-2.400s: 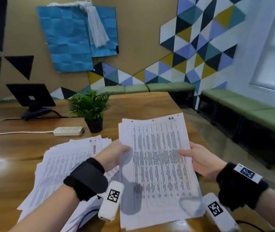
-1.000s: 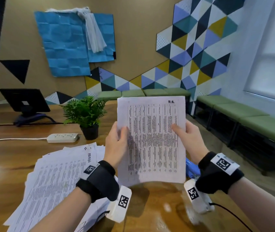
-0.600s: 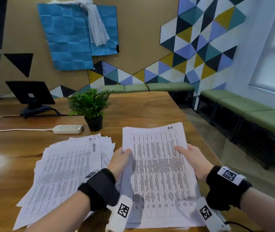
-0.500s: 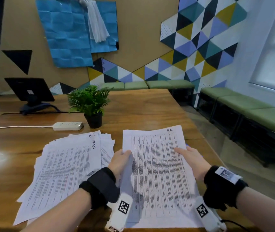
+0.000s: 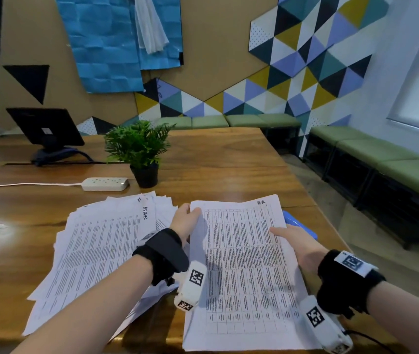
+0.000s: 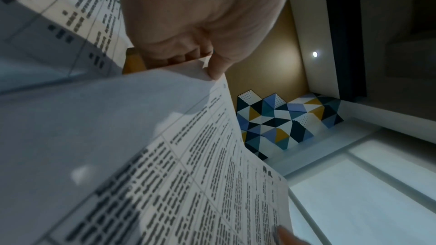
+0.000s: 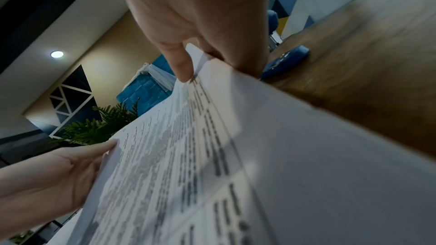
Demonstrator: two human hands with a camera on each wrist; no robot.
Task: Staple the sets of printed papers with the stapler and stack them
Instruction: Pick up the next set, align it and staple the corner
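Note:
A set of printed papers (image 5: 244, 269) lies nearly flat over the near right part of the wooden table (image 5: 216, 164). My left hand (image 5: 186, 222) pinches its upper left edge, thumb on top (image 6: 217, 68). My right hand (image 5: 292, 238) pinches its right edge, thumb on the print (image 7: 181, 66). The same set fills the wrist views (image 6: 177, 174) (image 7: 212, 165). A blue stapler (image 5: 299, 224) lies on the table just beyond my right hand, partly under the sheets (image 7: 285, 60). A loose fanned pile of printed papers (image 5: 101, 246) lies to the left.
A potted green plant (image 5: 139, 152) and a white power strip (image 5: 105, 183) stand behind the papers. A dark monitor (image 5: 46, 129) is at the far left. The table's right edge drops to the floor beside green benches (image 5: 382, 154).
The set was held upright and squared a second ago, then lowered flat onto the table. Both hands came down with it and keep hold of its edges.

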